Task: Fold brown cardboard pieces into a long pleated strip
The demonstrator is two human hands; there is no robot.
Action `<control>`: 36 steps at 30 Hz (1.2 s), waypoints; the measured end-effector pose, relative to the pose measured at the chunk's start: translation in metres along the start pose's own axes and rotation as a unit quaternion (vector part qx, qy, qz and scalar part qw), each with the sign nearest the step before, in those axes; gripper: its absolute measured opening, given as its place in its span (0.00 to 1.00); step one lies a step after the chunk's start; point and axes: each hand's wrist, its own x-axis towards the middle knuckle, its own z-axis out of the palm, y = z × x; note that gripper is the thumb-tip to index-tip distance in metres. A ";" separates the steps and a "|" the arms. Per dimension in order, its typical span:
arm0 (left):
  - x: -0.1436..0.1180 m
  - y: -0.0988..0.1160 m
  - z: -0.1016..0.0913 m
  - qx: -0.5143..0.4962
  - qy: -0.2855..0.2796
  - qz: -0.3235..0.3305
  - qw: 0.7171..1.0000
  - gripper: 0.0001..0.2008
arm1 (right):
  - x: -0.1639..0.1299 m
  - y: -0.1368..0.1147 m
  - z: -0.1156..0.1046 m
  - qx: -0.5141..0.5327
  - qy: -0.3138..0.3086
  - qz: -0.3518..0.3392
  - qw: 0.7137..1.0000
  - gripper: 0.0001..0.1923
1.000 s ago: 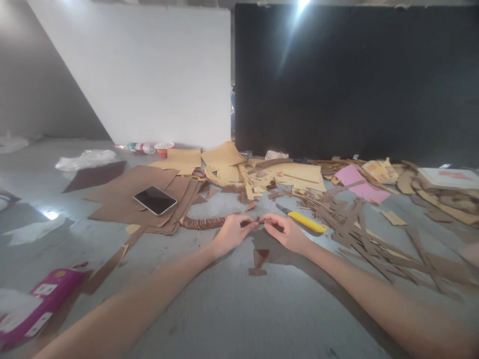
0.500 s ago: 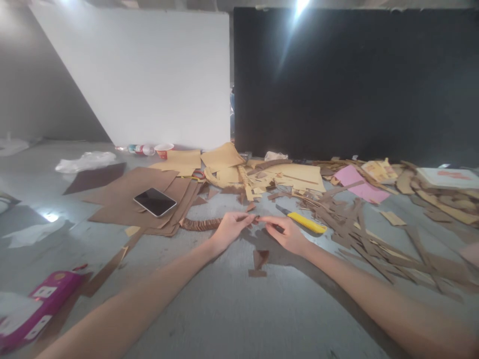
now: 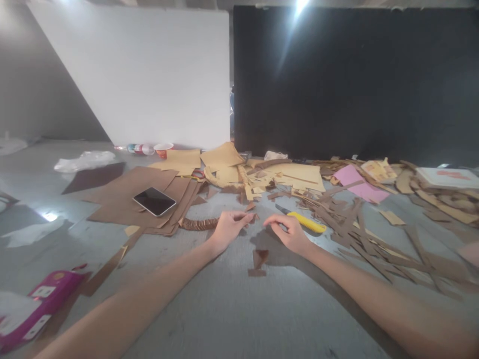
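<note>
Between its thumb and fingers, my left hand (image 3: 229, 231) pinches a small brown cardboard piece (image 3: 256, 218). Close to its left lies a curved row of thin cardboard slices (image 3: 199, 224), its right end hidden behind that hand. My right hand (image 3: 290, 233) hovers a short way to the right, its thumb and index finger slightly parted with nothing visible in them. Just beyond the right hand, a yellow utility knife (image 3: 307, 223) rests on the table with its blade out. Two brown cardboard scraps (image 3: 260, 258) lie on the table nearer to me, below the hands.
On the left, a phone (image 3: 154, 201) lies on brown cardboard sheets (image 3: 112, 199). A magenta case (image 3: 48, 304) sits at the near left. Cut cardboard strips (image 3: 374, 244) spread over the right side. Yellow sheets (image 3: 220, 155), a paper cup (image 3: 163, 150) and a bottle (image 3: 139, 149) stand or lie at the back.
My right hand has drawn back to the right, away from the small cardboard piece. My left hand keeps the piece and has shifted slightly left.
</note>
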 end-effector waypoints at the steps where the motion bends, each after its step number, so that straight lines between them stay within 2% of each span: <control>1: -0.001 0.001 0.000 0.009 -0.001 0.003 1.000 0.21 | 0.000 -0.001 -0.001 0.004 0.004 0.009 1.000 0.16; 6: -0.009 0.008 0.002 0.064 -0.023 0.057 0.996 0.18 | 0.005 -0.004 0.002 0.019 -0.042 0.040 0.998 0.16; 10: -0.015 0.012 0.005 0.100 -0.038 0.110 0.988 0.16 | 0.006 0.002 0.007 -0.019 -0.083 0.019 0.996 0.20; 19: -0.016 0.015 0.008 0.111 -0.060 0.113 0.985 0.14 | 0.004 -0.003 0.006 -0.014 -0.036 -0.002 0.999 0.21; 24: -0.016 0.016 0.009 0.145 -0.085 0.116 0.979 0.15 | 0.005 -0.003 0.005 -0.011 -0.038 0.005 0.999 0.21; 31: -0.018 0.014 0.009 0.211 -0.076 0.148 0.963 0.15 | 0.006 0.002 0.007 -0.027 -0.033 -0.001 0.999 0.19; 34: -0.020 0.014 0.010 0.231 -0.079 0.185 0.952 0.14 | 0.007 -0.001 0.006 -0.019 -0.007 -0.015 1.000 0.17; 36: -0.021 0.013 0.010 0.254 -0.055 0.233 0.937 0.12 | 0.007 -0.003 0.005 -0.019 0.016 -0.020 1.000 0.17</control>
